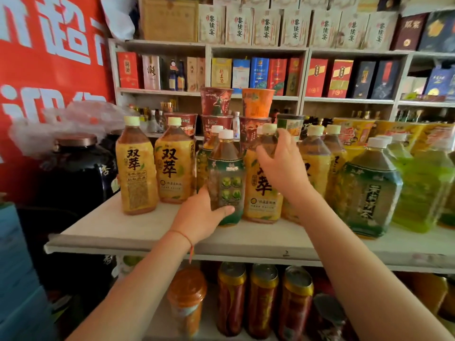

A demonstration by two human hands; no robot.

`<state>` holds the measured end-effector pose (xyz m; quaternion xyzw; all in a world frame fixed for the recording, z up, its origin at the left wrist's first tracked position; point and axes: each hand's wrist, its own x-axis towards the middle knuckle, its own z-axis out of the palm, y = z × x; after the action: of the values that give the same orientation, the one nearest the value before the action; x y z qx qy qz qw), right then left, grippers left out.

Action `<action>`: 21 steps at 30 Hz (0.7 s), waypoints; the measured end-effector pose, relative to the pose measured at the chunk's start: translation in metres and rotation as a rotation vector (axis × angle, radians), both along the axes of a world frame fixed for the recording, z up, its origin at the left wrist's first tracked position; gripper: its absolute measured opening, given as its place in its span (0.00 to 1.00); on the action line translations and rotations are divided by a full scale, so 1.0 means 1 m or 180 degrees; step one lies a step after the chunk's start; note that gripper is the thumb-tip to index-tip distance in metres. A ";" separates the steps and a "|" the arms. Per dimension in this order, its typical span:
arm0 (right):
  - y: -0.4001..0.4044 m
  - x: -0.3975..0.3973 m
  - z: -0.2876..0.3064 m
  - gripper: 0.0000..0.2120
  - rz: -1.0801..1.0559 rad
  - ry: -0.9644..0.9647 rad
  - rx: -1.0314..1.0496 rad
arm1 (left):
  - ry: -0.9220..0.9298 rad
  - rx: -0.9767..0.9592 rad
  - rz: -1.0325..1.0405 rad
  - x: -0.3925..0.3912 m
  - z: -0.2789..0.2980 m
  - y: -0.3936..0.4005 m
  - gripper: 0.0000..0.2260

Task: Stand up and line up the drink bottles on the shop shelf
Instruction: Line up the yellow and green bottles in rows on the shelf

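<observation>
All visible bottles upright. Left hand (202,215) grips green bottle (226,178) low; right hand (283,166) clasps yellow bottle (262,193). Front row alignment unfinished.

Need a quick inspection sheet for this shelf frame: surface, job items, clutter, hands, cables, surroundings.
Surface: pale shop shelf, front left part bare.
Job's things: green-label bottle upright at the front; yellow-label bottles upright to its left; another yellow-label bottle upright beside it; big green-tea bottle upright at right.
Clutter: stacked noodle cups behind the bottles; dark jar with plastic wrap at left.
Grippers: left hand wrapped round the green-label bottle's base; right hand on the shoulder of the neighbouring yellow-label bottle.
Cables: nothing seen.
Surroundings: boxed goods on upper shelves; cans on the shelf below; red banner at left.
</observation>
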<state>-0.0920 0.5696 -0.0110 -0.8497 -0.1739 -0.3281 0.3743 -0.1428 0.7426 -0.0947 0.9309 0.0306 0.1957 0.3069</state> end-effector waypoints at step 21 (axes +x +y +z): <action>-0.019 -0.037 0.025 0.22 0.0950 0.0376 0.0465 | -0.0734 -0.2529 -0.0597 0.005 0.021 -0.023 0.27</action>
<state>-0.1286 0.5503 0.0138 -0.8028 -0.2515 -0.2303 0.4892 -0.1382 0.7194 -0.0738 0.7110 -0.0157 0.2428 0.6598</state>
